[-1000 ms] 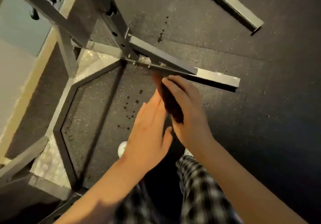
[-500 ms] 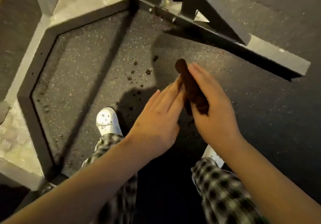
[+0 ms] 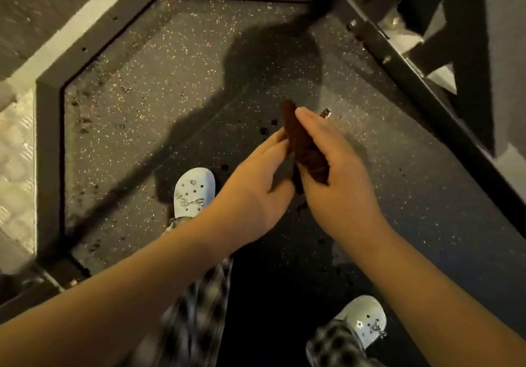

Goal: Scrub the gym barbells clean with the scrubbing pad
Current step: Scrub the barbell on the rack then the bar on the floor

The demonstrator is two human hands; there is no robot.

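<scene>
Head view: your right hand [image 3: 338,184] grasps the folded scrubbing pad [image 3: 301,150]; your left hand [image 3: 253,187] rests relaxed fingers against its edge. No barbell is visible. Flatten the pad first for full scrubbing contact

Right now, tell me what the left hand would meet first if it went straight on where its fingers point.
The scrubbing pad: the left hand points its fingers up and right, straight at its near face, seemingly touching it. The right hand grips the pad from the other side.
</scene>
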